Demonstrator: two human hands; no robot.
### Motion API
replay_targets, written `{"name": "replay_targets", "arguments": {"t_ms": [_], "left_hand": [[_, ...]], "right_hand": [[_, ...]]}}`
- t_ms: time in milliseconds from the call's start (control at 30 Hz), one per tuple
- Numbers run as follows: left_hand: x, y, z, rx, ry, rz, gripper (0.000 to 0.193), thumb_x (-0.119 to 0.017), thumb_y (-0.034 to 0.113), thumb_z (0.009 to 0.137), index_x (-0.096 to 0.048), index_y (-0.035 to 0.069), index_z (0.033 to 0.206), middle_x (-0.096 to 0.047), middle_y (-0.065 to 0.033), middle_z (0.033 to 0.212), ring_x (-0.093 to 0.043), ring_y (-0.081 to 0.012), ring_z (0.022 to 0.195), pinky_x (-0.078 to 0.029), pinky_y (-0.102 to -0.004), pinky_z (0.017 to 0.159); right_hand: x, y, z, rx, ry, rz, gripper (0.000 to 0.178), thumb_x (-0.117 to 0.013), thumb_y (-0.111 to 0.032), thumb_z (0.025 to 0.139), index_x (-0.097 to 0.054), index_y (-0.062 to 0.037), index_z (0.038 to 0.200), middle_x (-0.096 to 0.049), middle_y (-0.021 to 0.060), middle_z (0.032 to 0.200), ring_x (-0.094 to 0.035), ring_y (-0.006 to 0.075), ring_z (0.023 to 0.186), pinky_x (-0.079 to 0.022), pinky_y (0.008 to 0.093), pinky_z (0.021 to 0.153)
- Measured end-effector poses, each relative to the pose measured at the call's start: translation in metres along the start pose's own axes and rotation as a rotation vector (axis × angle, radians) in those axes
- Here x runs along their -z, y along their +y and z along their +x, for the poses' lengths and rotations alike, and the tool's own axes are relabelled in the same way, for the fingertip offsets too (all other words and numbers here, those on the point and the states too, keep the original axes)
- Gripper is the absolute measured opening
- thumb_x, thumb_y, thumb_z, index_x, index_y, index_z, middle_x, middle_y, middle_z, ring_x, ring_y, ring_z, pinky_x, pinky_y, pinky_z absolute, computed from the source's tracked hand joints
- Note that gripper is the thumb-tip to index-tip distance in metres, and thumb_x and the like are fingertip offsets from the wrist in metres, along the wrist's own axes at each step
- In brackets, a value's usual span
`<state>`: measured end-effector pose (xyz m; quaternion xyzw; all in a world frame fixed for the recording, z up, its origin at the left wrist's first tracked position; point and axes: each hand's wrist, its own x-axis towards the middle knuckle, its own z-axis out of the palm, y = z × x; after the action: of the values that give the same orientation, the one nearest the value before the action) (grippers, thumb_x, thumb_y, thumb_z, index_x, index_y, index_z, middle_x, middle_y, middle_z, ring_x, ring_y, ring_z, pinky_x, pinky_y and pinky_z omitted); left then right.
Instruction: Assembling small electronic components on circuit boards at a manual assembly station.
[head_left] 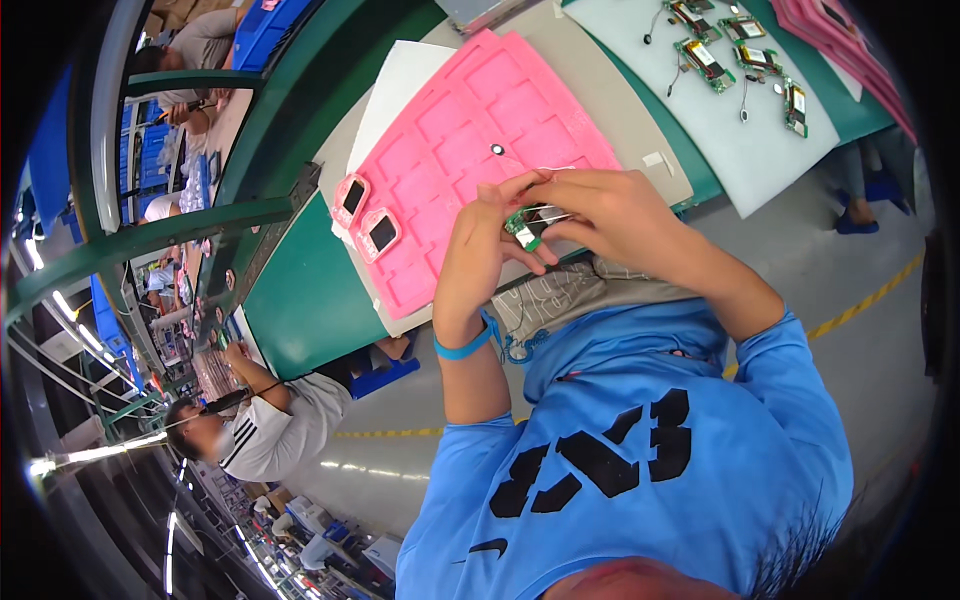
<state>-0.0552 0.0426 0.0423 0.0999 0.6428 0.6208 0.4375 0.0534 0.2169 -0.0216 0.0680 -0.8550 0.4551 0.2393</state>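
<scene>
Between my two hands is a small green circuit board (524, 228), held close to my body over the near edge of the pink foam tray (440, 150). My left hand (482, 235) has its fingers closed around the board's left side. From the right, my right hand (610, 215) pinches at the board's other side, its fingers partly covering it. A thin wire runs from there to a small round black part (497, 150) over the tray. Two pink-framed devices with dark screens, one device (350, 200) and a second device (380, 235), rest at the tray's left end.
Several circuit boards with batteries and wires, such as one board (705, 65), lie on a white foam sheet (740, 170) at the far right. Stacked pink trays (850, 45) stand beyond. A green metal frame (160, 240) rises at left, near a seated co-worker (280, 430).
</scene>
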Motion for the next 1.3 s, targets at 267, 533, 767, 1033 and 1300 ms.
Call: {"name": "replay_targets", "arguments": {"t_ms": [267,533,767,1033,1300], "left_hand": [[0.021,-0.043,-0.006,-0.656,0.321,0.791,0.056,-0.088,0.017,0.086,-0.071,0.005,0.138,-0.078,-0.0124,0.112,-0.072,-0.0193,0.081,-0.056,-0.0268,0.067],[0.025,-0.075,0.004,-0.692,0.436,0.738,0.064,-0.099,0.012,0.069,-0.077,0.008,0.129,-0.079,-0.0075,0.110,-0.071,-0.0192,0.089,-0.058,-0.0301,0.079],[0.032,-0.077,0.008,-0.828,0.422,0.772,0.044,-0.097,0.008,0.071,-0.083,0.005,0.113,-0.081,-0.0135,0.119,-0.072,-0.0204,0.090,-0.059,-0.0314,0.086],[0.053,-0.043,-0.010,-0.705,0.438,0.506,0.029,-0.091,-0.002,0.075,-0.084,0.002,0.103,-0.081,-0.0168,0.123,-0.072,-0.0198,0.092,-0.060,-0.0321,0.091],[0.211,0.111,0.163,-0.622,0.541,0.775,0.005,-0.074,0.007,0.098,-0.073,0.002,0.099,-0.073,-0.0038,0.086,-0.060,-0.0110,0.073,-0.047,-0.0248,0.067]], "right_hand": [[0.007,0.001,0.008,-0.069,-0.129,-0.216,0.048,-0.083,-0.008,0.082,-0.076,-0.0079,0.130,-0.079,0.0069,0.104,-0.067,0.0238,0.072,-0.052,0.0347,0.067],[-0.006,-0.007,0.015,-0.181,-0.150,-0.278,0.046,-0.083,-0.004,0.081,-0.075,-0.0083,0.127,-0.076,0.0059,0.094,-0.066,0.0197,0.072,-0.050,0.0331,0.065],[0.009,-0.011,0.045,-0.542,-0.291,0.031,0.051,-0.084,0.005,0.078,-0.073,-0.0084,0.126,-0.064,0.0014,0.081,-0.057,0.0142,0.068,-0.045,0.0275,0.063],[0.044,-0.006,0.030,-0.473,0.020,0.064,0.044,-0.084,-0.002,0.080,-0.075,-0.0086,0.123,-0.065,0.0019,0.087,-0.059,0.0153,0.071,-0.047,0.0273,0.067],[0.017,0.011,0.005,-0.276,-0.061,-0.098,0.033,-0.083,-0.003,0.082,-0.078,-0.0053,0.115,-0.069,0.0028,0.102,-0.066,0.0220,0.078,-0.051,0.0315,0.072]]}}
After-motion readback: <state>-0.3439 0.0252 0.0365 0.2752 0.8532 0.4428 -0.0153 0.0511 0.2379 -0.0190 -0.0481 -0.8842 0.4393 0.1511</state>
